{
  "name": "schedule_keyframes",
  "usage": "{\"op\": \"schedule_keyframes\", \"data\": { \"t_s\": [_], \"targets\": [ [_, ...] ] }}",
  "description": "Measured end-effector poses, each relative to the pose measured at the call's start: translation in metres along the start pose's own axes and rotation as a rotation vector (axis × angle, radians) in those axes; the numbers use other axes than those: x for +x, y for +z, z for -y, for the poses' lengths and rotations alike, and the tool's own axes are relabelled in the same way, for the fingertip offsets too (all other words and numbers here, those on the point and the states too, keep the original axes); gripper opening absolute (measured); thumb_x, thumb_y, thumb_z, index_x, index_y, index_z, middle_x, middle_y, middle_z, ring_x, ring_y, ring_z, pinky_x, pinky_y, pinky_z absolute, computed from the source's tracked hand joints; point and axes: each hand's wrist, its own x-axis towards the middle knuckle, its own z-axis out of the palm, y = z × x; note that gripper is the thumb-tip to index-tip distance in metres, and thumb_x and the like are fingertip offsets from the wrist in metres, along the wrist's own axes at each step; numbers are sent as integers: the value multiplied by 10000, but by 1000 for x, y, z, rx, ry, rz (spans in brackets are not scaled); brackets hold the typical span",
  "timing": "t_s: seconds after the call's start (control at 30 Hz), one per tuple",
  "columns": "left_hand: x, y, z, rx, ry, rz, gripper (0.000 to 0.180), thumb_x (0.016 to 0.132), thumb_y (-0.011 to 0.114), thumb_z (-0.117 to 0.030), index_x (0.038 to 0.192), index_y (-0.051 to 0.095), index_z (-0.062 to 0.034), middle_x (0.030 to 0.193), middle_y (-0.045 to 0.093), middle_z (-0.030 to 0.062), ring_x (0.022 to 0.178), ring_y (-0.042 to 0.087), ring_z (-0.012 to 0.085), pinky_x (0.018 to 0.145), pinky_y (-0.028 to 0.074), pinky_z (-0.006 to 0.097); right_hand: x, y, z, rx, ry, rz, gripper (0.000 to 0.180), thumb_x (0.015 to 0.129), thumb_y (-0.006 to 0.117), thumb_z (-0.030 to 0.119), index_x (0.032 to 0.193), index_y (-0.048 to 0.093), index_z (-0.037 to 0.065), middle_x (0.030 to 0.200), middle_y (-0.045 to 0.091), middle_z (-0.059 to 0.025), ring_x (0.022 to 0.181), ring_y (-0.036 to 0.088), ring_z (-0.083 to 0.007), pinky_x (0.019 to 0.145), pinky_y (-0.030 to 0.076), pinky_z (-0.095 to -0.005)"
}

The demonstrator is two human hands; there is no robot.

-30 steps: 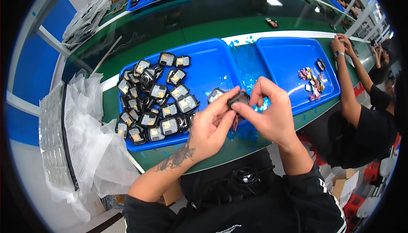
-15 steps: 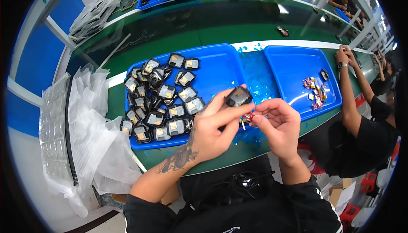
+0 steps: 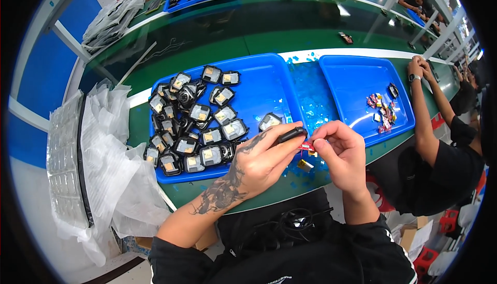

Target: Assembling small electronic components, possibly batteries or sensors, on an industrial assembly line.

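Note:
My left hand (image 3: 261,154) is closed round a black device case (image 3: 291,135), seen nearly edge-on above the gap between two trays. Beside it, my right hand (image 3: 340,149) pinches a small red circuit board (image 3: 307,146) between thumb and forefinger. Below the board hangs a small silver and gold battery-like piece (image 3: 305,165); how it is attached is hard to make out. The left blue tray (image 3: 266,71) holds a heap of black cases (image 3: 199,112) with grey insides and gold patches. One more open case (image 3: 269,122) lies just beyond my left fingers.
A second blue tray (image 3: 357,71) at right contains small red and gold parts (image 3: 382,113) and one black case. Blue scraps (image 3: 316,103) litter the green bench between trays. White plastic sheeting (image 3: 108,154) hangs at left. A co-worker's arms (image 3: 427,108) reach in at right.
The black case in my left hand has turned from face-up to edge-on. The red board shows more, with the battery-like piece now hanging below it. An open case beyond my left hand has come into view.

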Motion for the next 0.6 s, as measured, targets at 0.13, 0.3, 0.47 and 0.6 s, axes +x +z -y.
{"op": "schedule_keyframes", "data": {
  "t_s": [0.13, 0.3, 0.47, 0.6],
  "targets": [
    [-4, 4, 4, 15, 27, -24, 241, 789, 717, 11, 1029, 698, 10, 1100, 655, 143, 847, 695, 246, 699, 573, 307, 0, 1, 3, -156, -48, 36, 71, 929, 575, -5, 986, 548, -37, 947, 587, -68, 884, 577, -113, 735, 513, -253],
    [-4, 2, 0, -68, -134, -10, 215, 827, 707, -31, 1041, 702, -10, 1059, 661, 142, 815, 699, 244, 665, 565, 294, 0, 1, 4, -403, -164, 35, 63, 907, 583, -29, 960, 548, -28, 933, 589, -92, 860, 591, -153, 711, 517, -265],
    [-2, 0, -1, -131, -200, 56, 219, 817, 708, 11, 1036, 712, 10, 1046, 679, 158, 856, 699, 190, 720, 562, 263, 2, -1, -1, -340, -287, 0, 147, 841, 614, -96, 947, 558, -11, 903, 612, -110, 780, 625, -198, 670, 514, -287],
    [-3, 2, 0, -630, -612, 117, 168, 858, 679, 8, 1018, 701, 52, 992, 685, 120, 828, 667, 122, 720, 545, 236, 2, -2, -3, -270, -337, -74, 201, 802, 645, -112, 953, 568, -3, 902, 624, -115, 766, 638, -199, 677, 517, -287]
  ]
}}
